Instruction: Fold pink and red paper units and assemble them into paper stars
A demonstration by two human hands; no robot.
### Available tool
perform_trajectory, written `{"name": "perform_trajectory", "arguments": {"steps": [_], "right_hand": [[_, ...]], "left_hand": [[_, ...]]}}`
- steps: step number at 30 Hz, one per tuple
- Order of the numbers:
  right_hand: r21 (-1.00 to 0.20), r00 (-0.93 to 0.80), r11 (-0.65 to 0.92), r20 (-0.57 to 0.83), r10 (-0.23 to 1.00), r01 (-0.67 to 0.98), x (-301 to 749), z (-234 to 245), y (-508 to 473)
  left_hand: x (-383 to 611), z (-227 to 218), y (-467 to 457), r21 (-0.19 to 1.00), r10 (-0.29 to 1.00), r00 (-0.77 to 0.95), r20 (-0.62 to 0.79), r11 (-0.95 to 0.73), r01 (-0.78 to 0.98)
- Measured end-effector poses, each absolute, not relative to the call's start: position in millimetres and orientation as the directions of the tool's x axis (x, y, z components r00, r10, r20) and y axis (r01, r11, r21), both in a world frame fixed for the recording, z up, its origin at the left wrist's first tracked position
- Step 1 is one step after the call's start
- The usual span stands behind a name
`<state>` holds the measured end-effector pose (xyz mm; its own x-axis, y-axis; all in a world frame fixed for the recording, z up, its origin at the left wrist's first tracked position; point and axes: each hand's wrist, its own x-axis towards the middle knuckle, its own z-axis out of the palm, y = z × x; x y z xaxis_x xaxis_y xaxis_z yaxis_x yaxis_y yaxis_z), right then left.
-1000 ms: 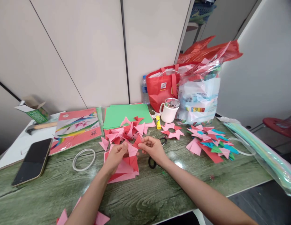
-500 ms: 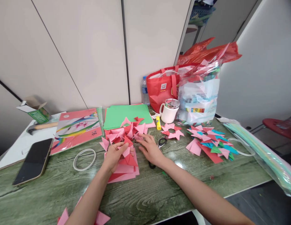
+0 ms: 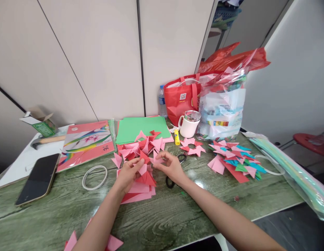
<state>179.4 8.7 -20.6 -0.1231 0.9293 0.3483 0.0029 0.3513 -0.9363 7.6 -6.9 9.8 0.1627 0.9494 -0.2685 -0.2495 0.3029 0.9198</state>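
My left hand (image 3: 129, 174) pinches a chain of joined folded paper pieces (image 3: 146, 178), red and pink, above a stack of pink and red paper sheets (image 3: 138, 196). Close beside it, my right hand (image 3: 171, 168) has thumb and forefinger closed on a pink folded paper piece (image 3: 157, 158). That piece is near the red end of the chain; whether they touch I cannot tell. Just beyond both hands lies a heap of pink and red folded pieces (image 3: 128, 150). Black scissors (image 3: 170, 182) are partly hidden under my right hand.
Behind the heap are green paper sheets (image 3: 143, 128). A yellow glue stick (image 3: 177, 137), a white mug (image 3: 189, 126) and a finished paper ring (image 3: 195, 150) stand to the right. Multicoloured folded pieces (image 3: 240, 158) lie farther right. Leftward are a white ring (image 3: 85, 181) and a phone (image 3: 38, 181).
My right hand has drawn back from the heap with a pink folded piece. My left hand keeps hold of the chain, which has tilted a little.
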Motion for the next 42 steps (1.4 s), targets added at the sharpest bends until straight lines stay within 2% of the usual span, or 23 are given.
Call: {"name": "perform_trajectory", "arguments": {"steps": [7,11,13,15,20,23,27,32,37,42], "right_hand": [[-0.891,-0.143,0.427,0.407,0.902,0.154,178,-21,5],[-0.945,-0.071,0.323,0.319,0.945,0.055,177,-25,5],[-0.968,-0.095,0.251,0.251,0.963,-0.014,177,-24,6],[-0.969,-0.109,0.247,0.247,0.963,-0.018,177,-21,6],[-0.943,-0.036,0.329,0.331,0.943,-0.053,179,-12,3],[-0.903,-0.028,0.429,0.428,0.903,0.039,179,-7,-2],[-0.783,-0.044,0.593,0.596,0.802,0.187,179,-5,-7],[-0.619,-0.062,0.737,0.753,0.655,0.270,178,-8,-10],[-0.567,-0.089,0.783,0.793,0.603,0.258,179,-12,-11],[-0.568,-0.085,0.782,0.793,0.604,0.255,179,-12,-10]], "left_hand": [[6,6,-6,0.928,0.960,0.189,-0.207,0.254,-0.274],[7,7,-6,0.943,0.959,0.211,-0.192,0.240,-0.232],[6,8,-7,0.949,0.958,0.225,-0.176,0.226,-0.219],[6,10,-7,0.960,0.961,0.234,-0.147,0.196,-0.199],[4,14,-6,0.992,0.988,0.150,-0.021,0.039,-0.118],[4,16,-6,0.998,0.994,0.091,0.059,-0.060,0.007],[4,19,-8,0.984,0.986,0.103,0.130,-0.141,0.107],[2,18,-8,0.972,0.970,0.143,0.197,-0.212,0.102],[1,14,-6,0.964,0.960,0.149,0.237,-0.252,0.087],[2,14,-5,0.943,0.944,0.139,0.301,-0.316,0.105]]}}
